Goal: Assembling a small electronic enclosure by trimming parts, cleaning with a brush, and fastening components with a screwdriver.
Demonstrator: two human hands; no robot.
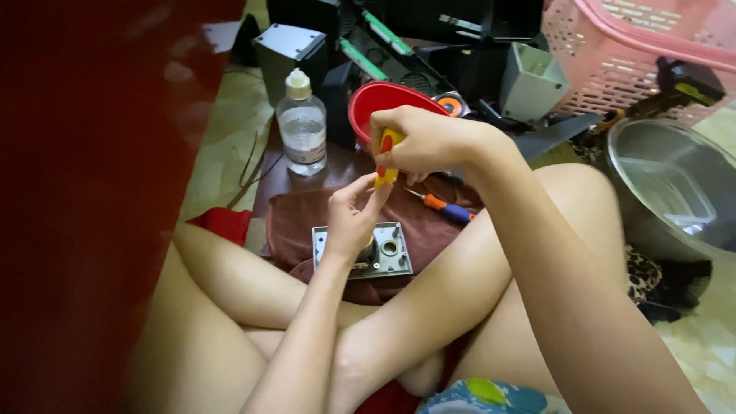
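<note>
Screwdriver: yellow and red handle, upright above the grey plate, which lies on a maroon cloth.
Right hand: fingers clenched round the screwdriver handle.
Left hand: fingertips pinching the shaft near its tip, over the plate.
Progress: plate looks bare, with open holes; whether any screw is left under the left hand I cannot tell.
Containers: red bowl, contents hidden; steel pot, seemingly holding nothing; pink basket, inside unseen; clear bottle, partly filled.
Spare tool: orange and blue screwdriver on the cloth.

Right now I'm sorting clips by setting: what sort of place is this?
Probably a home floor used for small repairs: tiled floor, pink laundry basket, steel pot, and a grey metal part on a brown cloth.
</note>
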